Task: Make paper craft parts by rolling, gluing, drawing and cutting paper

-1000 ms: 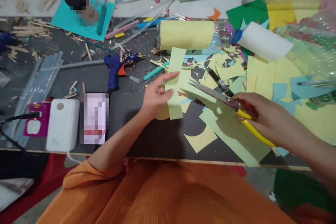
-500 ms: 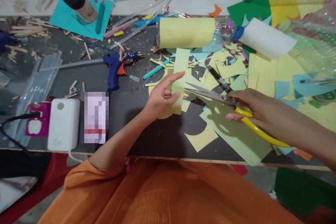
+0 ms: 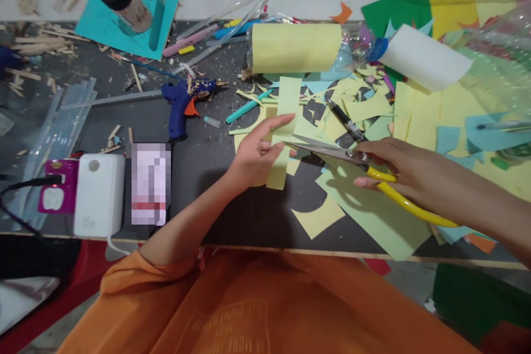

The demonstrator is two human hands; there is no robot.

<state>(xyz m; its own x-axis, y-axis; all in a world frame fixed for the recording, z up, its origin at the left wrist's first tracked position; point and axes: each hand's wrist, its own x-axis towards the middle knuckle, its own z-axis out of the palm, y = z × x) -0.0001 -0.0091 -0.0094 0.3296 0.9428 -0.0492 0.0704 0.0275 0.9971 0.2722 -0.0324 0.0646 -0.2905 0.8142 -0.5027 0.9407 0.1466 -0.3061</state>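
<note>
A narrow strip of pale yellow-green paper (image 3: 289, 94) is held upright in my left hand (image 3: 259, 152), its fingers closed around the middle of the strip. My right hand (image 3: 385, 163) grips the yellow handles of a pair of scissors (image 3: 332, 149). The blades point left and lie across the strip, close to my left fingertips; the tips are partly lost against the paper. Under the scissors lies a larger pale green sheet (image 3: 381, 221), and a curved-edge yellow scrap (image 3: 319, 217) is beside it. A black pen (image 3: 344, 120) rests just beyond the blades.
A blue glue gun (image 3: 179, 110) lies to the left, near a phone (image 3: 148, 185) and a white power bank (image 3: 99, 196). Behind the hands are a bottle wrapped in yellow paper (image 3: 296, 48) and a white-wrapped one (image 3: 427, 58). Paper scraps (image 3: 365, 97) spread to the right.
The scissor blades have closed further and moved left onto the strip. The strip's lower end has shifted slightly down. My left hand has barely moved.
</note>
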